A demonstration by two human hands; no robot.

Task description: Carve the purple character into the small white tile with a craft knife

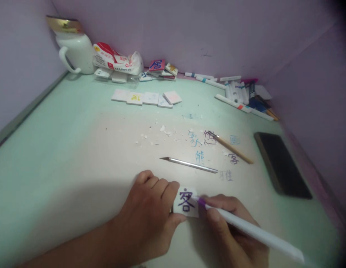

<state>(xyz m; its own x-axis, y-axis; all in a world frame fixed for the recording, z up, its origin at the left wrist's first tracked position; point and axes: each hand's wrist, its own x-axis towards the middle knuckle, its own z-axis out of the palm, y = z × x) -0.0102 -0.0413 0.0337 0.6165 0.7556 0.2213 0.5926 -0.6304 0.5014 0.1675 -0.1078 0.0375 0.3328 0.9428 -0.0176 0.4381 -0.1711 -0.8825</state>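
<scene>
our left hand [153, 214] has its grip clamped on the white tile [178, 206]; right of the tile, our right hand [234, 227] grips the purple marker [245, 226].

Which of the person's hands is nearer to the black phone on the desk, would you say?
The right hand: it holds a pen in front and to the left of the phone. The left hand is farther left, holding the white tile.

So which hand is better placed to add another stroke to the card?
Probably the right hand: it holds the purple marker, tip at the card. The left hand grips the card's left side.
</scene>
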